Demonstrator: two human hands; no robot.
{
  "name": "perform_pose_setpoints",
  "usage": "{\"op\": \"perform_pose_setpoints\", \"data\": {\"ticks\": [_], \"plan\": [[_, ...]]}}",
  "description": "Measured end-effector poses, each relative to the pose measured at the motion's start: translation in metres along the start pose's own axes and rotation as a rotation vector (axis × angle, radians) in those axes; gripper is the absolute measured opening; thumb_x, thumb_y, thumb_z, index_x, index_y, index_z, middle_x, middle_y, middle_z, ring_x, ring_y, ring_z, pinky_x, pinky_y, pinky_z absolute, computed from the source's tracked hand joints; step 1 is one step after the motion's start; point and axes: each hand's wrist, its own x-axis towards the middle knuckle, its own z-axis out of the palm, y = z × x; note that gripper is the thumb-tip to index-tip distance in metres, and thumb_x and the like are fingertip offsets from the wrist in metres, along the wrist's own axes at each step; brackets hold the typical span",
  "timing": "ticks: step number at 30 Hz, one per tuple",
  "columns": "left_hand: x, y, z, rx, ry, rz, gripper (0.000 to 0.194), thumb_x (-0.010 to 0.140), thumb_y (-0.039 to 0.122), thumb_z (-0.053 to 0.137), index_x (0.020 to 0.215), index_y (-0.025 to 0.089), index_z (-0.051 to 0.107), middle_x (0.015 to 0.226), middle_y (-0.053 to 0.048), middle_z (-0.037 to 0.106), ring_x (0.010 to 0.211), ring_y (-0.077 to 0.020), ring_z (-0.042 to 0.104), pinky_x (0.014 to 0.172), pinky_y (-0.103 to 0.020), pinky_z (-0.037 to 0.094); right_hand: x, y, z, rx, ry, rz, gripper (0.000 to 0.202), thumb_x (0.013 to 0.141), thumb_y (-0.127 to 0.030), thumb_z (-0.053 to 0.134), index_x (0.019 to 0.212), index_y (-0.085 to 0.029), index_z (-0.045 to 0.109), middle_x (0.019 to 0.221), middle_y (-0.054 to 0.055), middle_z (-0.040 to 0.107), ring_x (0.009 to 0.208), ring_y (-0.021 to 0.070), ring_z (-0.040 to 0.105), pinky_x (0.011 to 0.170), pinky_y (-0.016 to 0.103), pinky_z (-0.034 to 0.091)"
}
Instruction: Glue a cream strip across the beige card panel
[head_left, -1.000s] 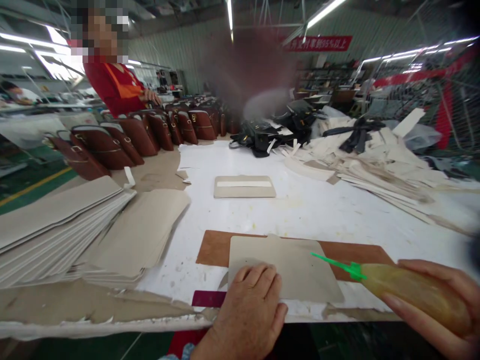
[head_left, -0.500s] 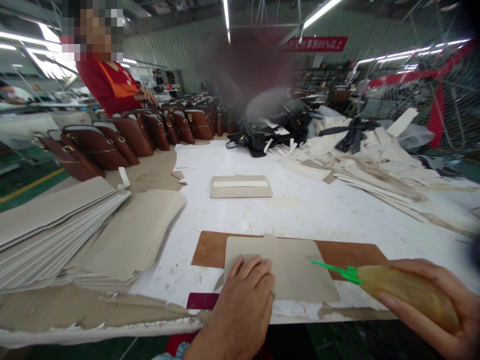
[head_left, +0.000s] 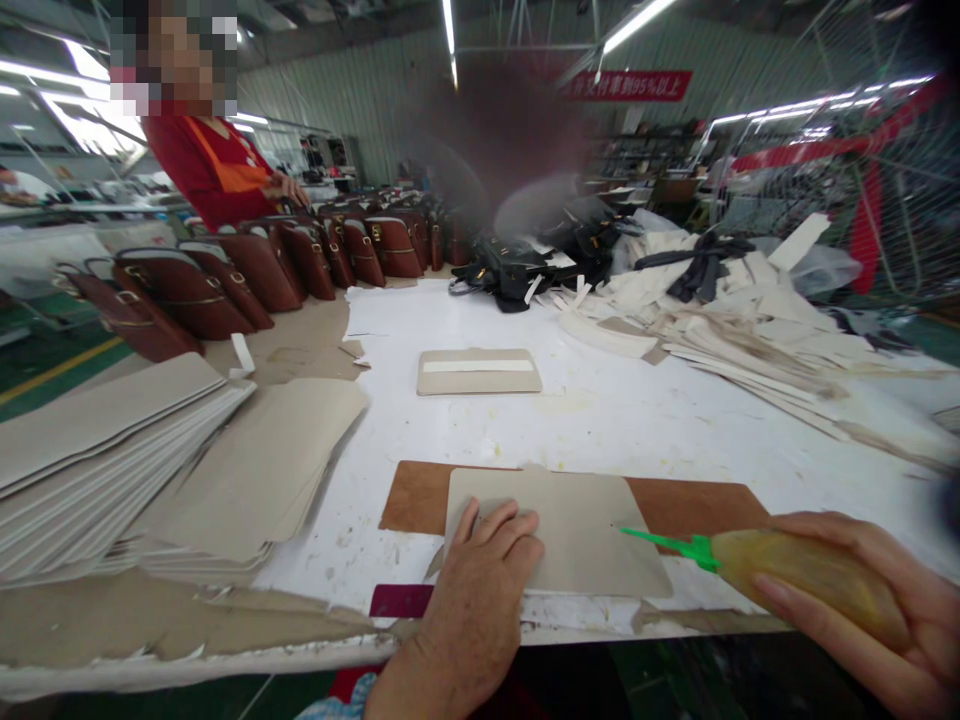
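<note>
Left hand (head_left: 480, 590) presses flat on the grey panel (head_left: 570, 530) at the table (head_left: 637, 420) edge; right hand (head_left: 862, 600) has its grip wrapped round the glue bottle (head_left: 802, 575), green nozzle seemingly just touching the panel. Oversqueezing could blob glue; lighter pressure might let the panel slide.

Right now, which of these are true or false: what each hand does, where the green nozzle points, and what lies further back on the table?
1. The left hand lies flat on the grey panel. True.
2. The right hand holds scissors. False: it holds an amber glue bottle.
3. The green nozzle points toward the grey panel. True.
4. The grey panel rests directly on white tabletop only. False: a brown sheet lies under it.
5. Brown bags stand in a row at the far left. True.
</note>
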Motion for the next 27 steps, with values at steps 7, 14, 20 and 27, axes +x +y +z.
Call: {"op": "perform_pose_setpoints", "data": {"ticks": [7, 14, 20, 27], "plan": [[-0.005, 0.009, -0.008, 0.060, 0.054, 0.053, 0.041, 0.098, 0.007, 0.044, 0.132, 0.023, 0.061, 0.158, -0.002, 0.055, 0.155, -0.0247, 0.038, 0.134, -0.065, 0.019, 0.004, -0.026, -0.002, 0.028, -0.068, 0.169, 0.059, 0.082, -0.090, 0.061, 0.111, -0.039, 0.063, 0.097, -0.003, 0.070, 0.085, 0.0342, 0.067, 0.076, 0.054, 0.054], [-0.009, 0.018, -0.008, 0.082, 0.148, 0.090, 0.024, 0.104, 0.026, 0.063, 0.127, 0.020, 0.060, 0.153, -0.009, 0.056, 0.148, -0.0304, 0.045, 0.132, -0.065, 0.028, 0.008, -0.075, -0.011, 0.030, -0.073, 0.205, 0.047, 0.091, -0.077, 0.056, 0.106, -0.033, 0.063, 0.088, -0.005, 0.068, 0.081, 0.0293, 0.062, 0.077, 0.047, 0.045], [-0.006, 0.023, -0.007, 0.161, 0.124, 0.074, 0.028, 0.099, 0.025, 0.073, 0.124, 0.018, 0.061, 0.126, -0.008, 0.064, 0.117, -0.0323, 0.058, 0.101, -0.060, 0.057, 0.014, -0.076, -0.013, 0.020, -0.098, 0.201, 0.050, 0.088, -0.081, 0.056, 0.103, -0.033, 0.064, 0.085, -0.005, 0.068, 0.080, 0.0293, 0.062, 0.077, 0.047, 0.043], [-0.008, 0.020, -0.003, 0.163, 0.119, 0.084, 0.030, 0.100, 0.023, 0.071, 0.127, 0.017, 0.059, 0.123, -0.007, 0.063, 0.113, -0.0308, 0.057, 0.099, -0.057, 0.058, 0.021, -0.084, -0.016, -0.021, -0.154, 0.206, 0.049, 0.091, -0.079, 0.057, 0.105, -0.033, 0.064, 0.082, -0.004, 0.070, 0.080, 0.0315, 0.063, 0.075, 0.047, 0.044]]}}
